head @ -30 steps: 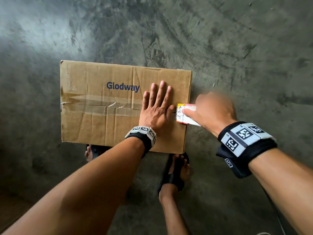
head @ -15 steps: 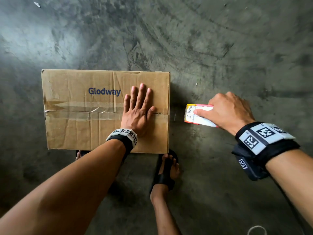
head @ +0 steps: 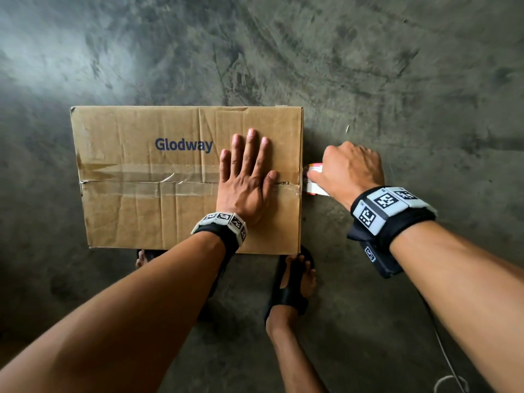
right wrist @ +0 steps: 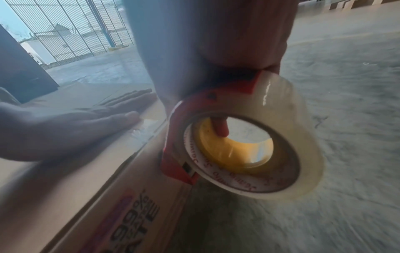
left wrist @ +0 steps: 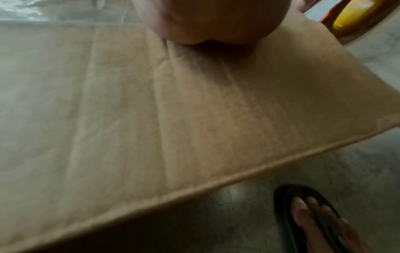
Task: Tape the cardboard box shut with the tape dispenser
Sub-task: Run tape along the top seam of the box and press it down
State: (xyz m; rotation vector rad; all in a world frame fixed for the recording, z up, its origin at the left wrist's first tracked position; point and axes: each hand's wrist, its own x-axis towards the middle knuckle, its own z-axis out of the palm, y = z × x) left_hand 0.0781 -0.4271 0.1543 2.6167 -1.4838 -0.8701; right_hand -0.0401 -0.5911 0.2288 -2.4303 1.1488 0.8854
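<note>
A brown cardboard box [head: 147, 211] printed "Glodway" lies on the concrete floor, flaps closed, with clear tape along its centre seam. My left hand [head: 246, 177] lies flat with straight fingers on the right part of the lid, over the seam; the left wrist view shows only its palm [left wrist: 207, 22] on the box top [left wrist: 151, 119]. My right hand [head: 348, 168] grips the red tape dispenser [head: 313, 180], held against the box's right side at seam height. In the right wrist view the dispenser [right wrist: 249, 154] holds a clear tape roll, one finger through its core, touching the box side [right wrist: 129, 196].
My sandalled feet stand at the box's near edge, one [head: 295, 282] by its right corner, the other [head: 144, 255] mostly hidden under it. Bare concrete floor [head: 397, 80] surrounds the box. A barred gate [right wrist: 71, 29] stands far behind in the right wrist view.
The right hand, which drew the dispenser away to the right half a second ago, has brought it back against the box's right side. The left hand stays flat on the lid.
</note>
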